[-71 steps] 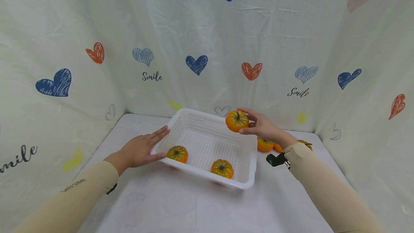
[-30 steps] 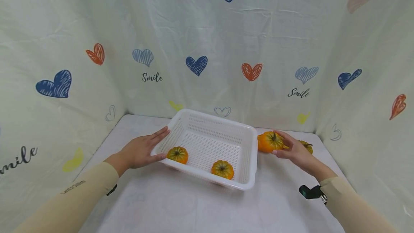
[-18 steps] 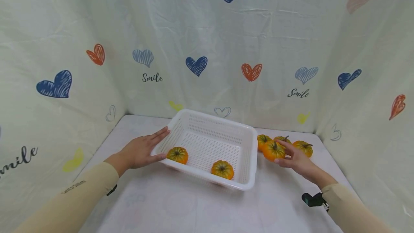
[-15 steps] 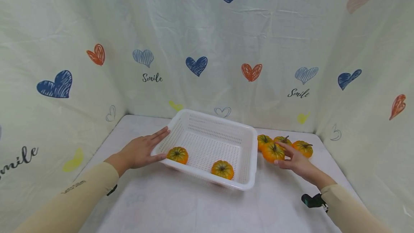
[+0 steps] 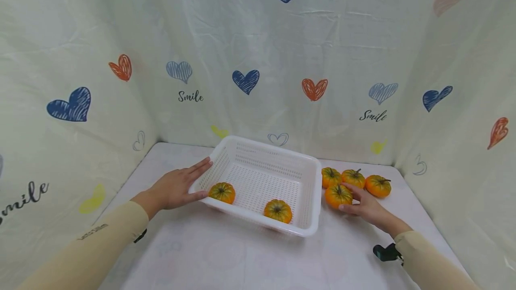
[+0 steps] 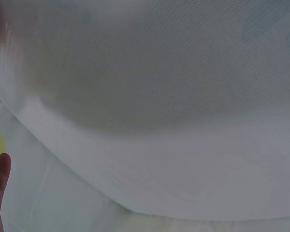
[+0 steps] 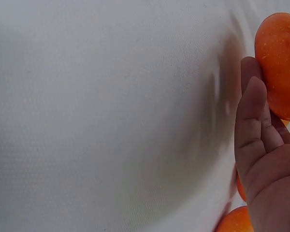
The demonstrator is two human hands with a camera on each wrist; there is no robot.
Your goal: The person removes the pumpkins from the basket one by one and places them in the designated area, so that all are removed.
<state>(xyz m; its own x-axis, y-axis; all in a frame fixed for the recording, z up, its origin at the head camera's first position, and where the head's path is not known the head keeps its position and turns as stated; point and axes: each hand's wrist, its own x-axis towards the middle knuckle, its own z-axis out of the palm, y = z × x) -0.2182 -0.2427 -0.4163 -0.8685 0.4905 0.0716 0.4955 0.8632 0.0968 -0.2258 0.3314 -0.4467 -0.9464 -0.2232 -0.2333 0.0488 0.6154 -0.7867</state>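
My right hand [image 5: 364,206] pinches a small orange pumpkin [image 5: 338,196] between thumb and fingers, just right of the basket. In the right wrist view the fingers [image 7: 251,116] lie along the side of this pumpkin [image 7: 280,67]. Whether it touches the table cannot be told. My left hand [image 5: 175,188] rests on the left end of a white perforated basket [image 5: 258,227], fingers straight on the rim and thumb at the near corner. Inside the basket sit one pumpkin [image 5: 221,193] at the near left and another pumpkin [image 5: 278,211] near the front wall.
Behind the held pumpkin, a left pumpkin [image 5: 329,176], a middle pumpkin [image 5: 353,176] and a right pumpkin [image 5: 378,185] stand close together on the white-covered table [image 5: 209,254]. A heart-printed curtain [image 5: 278,44] encloses the table's back and sides.
My right hand has carried the pumpkin from above the basket's far right corner to the table's right side, then slightly nearer and left. The left hand and basket have stayed put.
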